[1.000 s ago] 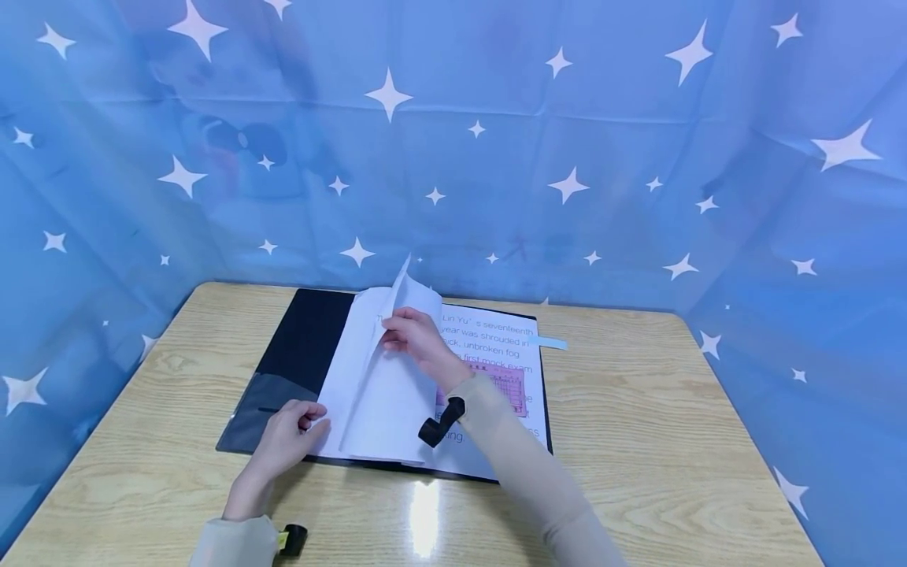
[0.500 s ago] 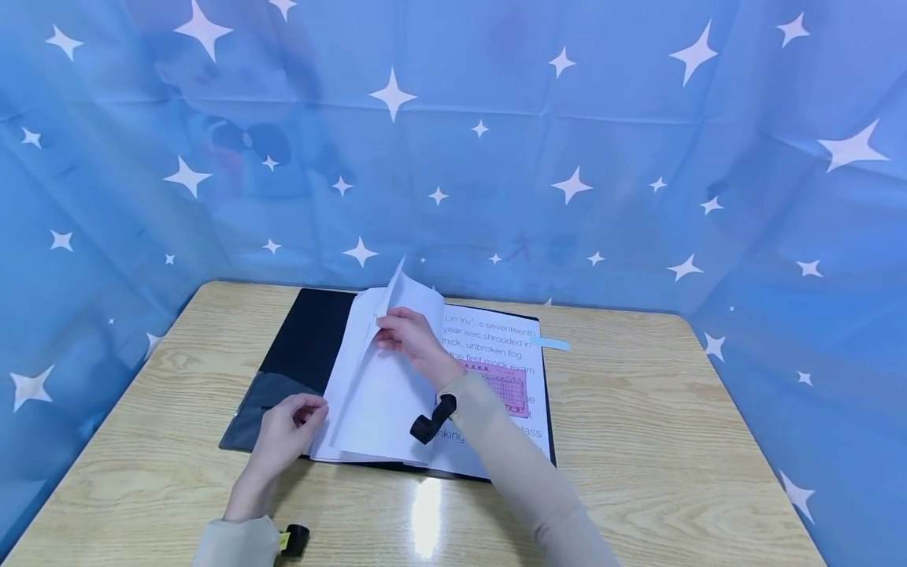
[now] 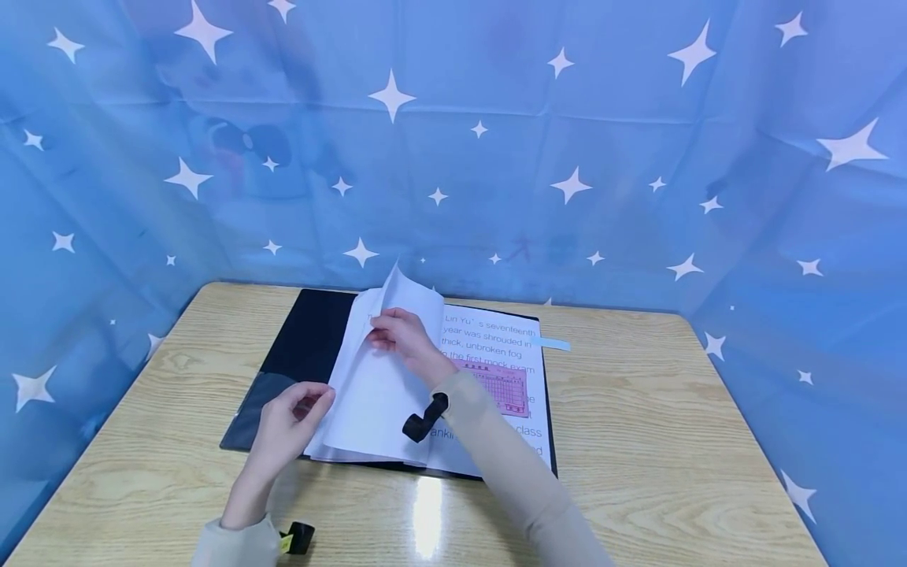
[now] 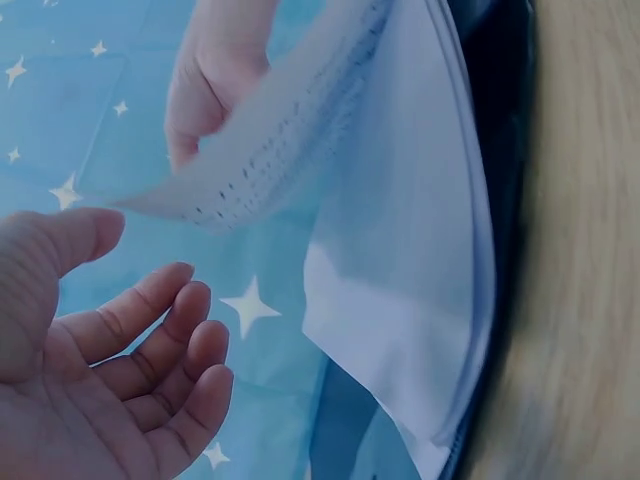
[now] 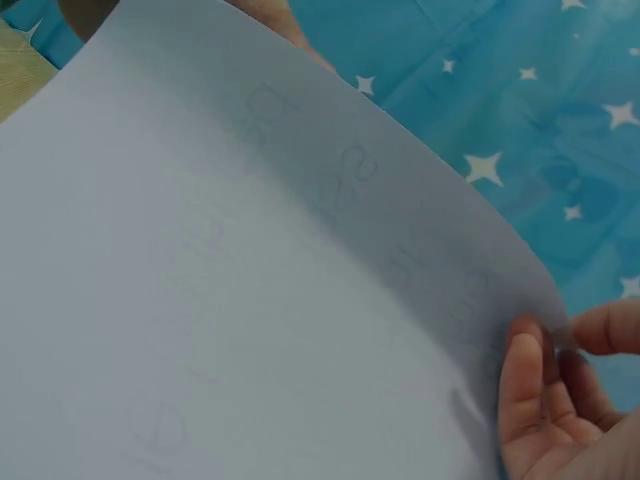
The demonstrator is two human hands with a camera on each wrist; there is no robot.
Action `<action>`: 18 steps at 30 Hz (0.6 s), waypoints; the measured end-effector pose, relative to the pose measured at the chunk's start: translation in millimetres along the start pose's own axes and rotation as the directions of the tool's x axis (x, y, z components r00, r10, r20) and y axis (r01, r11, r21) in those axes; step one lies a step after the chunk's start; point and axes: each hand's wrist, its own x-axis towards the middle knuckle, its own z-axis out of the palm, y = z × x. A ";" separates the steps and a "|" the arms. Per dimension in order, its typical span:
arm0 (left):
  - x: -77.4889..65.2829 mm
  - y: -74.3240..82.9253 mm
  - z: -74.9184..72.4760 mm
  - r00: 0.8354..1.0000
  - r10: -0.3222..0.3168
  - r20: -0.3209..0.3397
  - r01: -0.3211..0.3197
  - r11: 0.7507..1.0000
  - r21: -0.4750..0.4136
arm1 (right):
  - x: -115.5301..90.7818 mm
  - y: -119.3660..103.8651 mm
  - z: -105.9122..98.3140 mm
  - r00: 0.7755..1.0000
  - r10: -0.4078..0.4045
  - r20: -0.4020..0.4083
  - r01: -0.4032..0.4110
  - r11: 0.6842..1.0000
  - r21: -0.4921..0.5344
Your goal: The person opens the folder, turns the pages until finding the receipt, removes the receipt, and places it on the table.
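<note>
A black folder (image 3: 306, 335) lies open on the table with a stack of printed white sheets in it. My right hand (image 3: 409, 342) pinches the edge of one lifted page (image 3: 375, 405), which curves up toward the left. In the right wrist view, thumb and fingertips of that hand (image 5: 565, 400) grip the page's edge, and faint print shows through the paper. My left hand (image 3: 286, 421) hovers by the lower left of the page, holding nothing. Its fingers are relaxed and apart from the paper (image 4: 270, 140) in the left wrist view.
A pink printed card (image 3: 506, 390) lies on the right-hand sheet (image 3: 489, 327), partly behind the right forearm. A light blue tab (image 3: 553, 343) sticks out from that sheet's right edge. The wooden table (image 3: 638, 425) ends at a blue star-patterned curtain (image 3: 453, 150).
The right hand has drawn the page's edge slightly farther left. My left hand has risen a little off the folder's lower left, near the page.
</note>
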 end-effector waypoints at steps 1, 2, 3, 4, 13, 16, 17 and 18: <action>-0.1 1.9 0.0 1.000 0.004 -0.001 -0.004 1.000 -0.005 | 0.0 0.3 0.6 1.000 -0.002 0.001 0.002 1.000 -0.005; -0.1 3.6 0.0 1.000 0.008 -0.002 -0.008 1.000 -0.007 | 0.0 0.6 1.2 1.000 -0.004 0.000 0.004 1.000 -0.007; 0.0 5.0 0.1 1.000 0.011 -0.004 -0.011 1.000 -0.009 | 0.1 0.9 1.7 1.000 -0.006 -0.003 0.006 1.000 -0.011; 0.1 6.4 0.1 1.000 0.012 -0.007 -0.012 1.000 -0.009 | 0.3 1.2 2.2 1.000 -0.005 -0.005 0.005 1.000 -0.013; 0.4 16.3 -1.8 0.999 0.027 -0.025 -0.027 0.999 -0.017 | 3.5 4.6 7.3 0.999 0.018 -0.035 -0.018 1.000 -0.005; -0.1 17.8 -2.3 1.000 0.012 -0.026 -0.013 1.000 -0.009 | 3.4 4.7 9.0 0.999 0.019 -0.036 -0.019 1.000 0.000; -0.1 18.0 -2.3 1.000 0.006 -0.025 -0.006 1.000 -0.006 | 3.4 4.8 9.4 0.999 0.019 -0.037 -0.019 1.000 0.000; -0.2 17.8 -2.3 1.000 -0.003 -0.025 0.003 1.000 0.000 | 3.5 4.9 9.6 0.999 0.019 -0.038 -0.019 1.000 0.002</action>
